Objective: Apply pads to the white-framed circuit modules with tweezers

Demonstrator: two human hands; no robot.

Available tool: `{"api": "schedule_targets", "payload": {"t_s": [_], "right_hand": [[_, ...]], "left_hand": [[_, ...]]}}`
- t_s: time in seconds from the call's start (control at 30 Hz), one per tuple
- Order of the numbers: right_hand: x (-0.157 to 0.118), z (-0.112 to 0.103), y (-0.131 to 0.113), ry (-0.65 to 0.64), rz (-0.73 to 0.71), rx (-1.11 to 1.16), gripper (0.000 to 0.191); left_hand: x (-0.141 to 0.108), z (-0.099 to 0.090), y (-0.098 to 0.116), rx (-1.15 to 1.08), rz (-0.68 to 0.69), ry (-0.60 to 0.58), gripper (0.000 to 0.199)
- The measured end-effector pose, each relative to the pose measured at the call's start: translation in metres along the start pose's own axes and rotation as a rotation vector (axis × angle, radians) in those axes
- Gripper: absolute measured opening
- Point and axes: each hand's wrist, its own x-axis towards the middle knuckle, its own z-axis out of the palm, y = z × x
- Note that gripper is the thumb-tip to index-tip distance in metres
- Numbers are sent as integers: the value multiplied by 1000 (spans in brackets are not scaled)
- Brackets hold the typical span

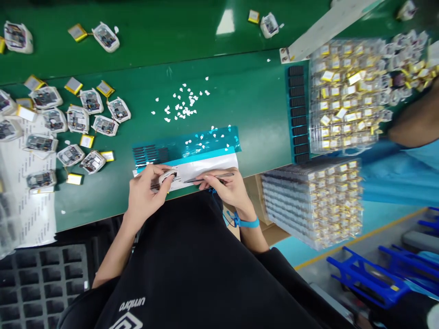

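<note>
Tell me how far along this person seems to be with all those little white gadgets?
Done, it seems: a cluster of open white units with yellow batteries lies left on the green bench, and peeled white bits dot it. In hand: the left hand holds one white unit; the right hand holds tweezers over a teal strip sheet. Left: stacked trays of parts look full, so probably plenty.

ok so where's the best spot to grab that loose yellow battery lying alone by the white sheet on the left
Probably by its two long edges, coming straight down from above. The yellow battery lies flat on the green table, so only its thin sides offer a pinch. A white case sits close on its left, so keeping the fingers off that side looks safer.
</note>
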Motion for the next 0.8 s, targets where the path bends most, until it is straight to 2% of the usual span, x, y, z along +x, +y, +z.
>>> {"api": "schedule_targets", "payload": {"t_s": [0.13,0.23,0.37,0.47,0.53,0.63,0.73,0.8], "right_hand": [[3,-9,-3,-37,33,113,37],[7,-12,1,0,38,211,40],[13,1,0,202,-48,254,46],[18,18,-12,315,-112,239,46],[21,28,-22,292,-132,230,44],[22,36,-35,178,-121,221,45],[21,40,-38,93,-108,234,47],[22,41,-37,79,-112,257,45]], "left_hand": [[0,-1,2,-6,-35,-12,21],[1,-4,5,-52,-112,-49,21],[6,-11,14,-219,-235,-76,15],[10,-20,25,-436,-291,-78,24],[11,-25,32,-525,-314,-110,27],[10,-31,41,-585,-322,-177,37],[9,-32,46,-635,-336,-216,47],[9,-31,48,-655,-353,-216,49]]}}
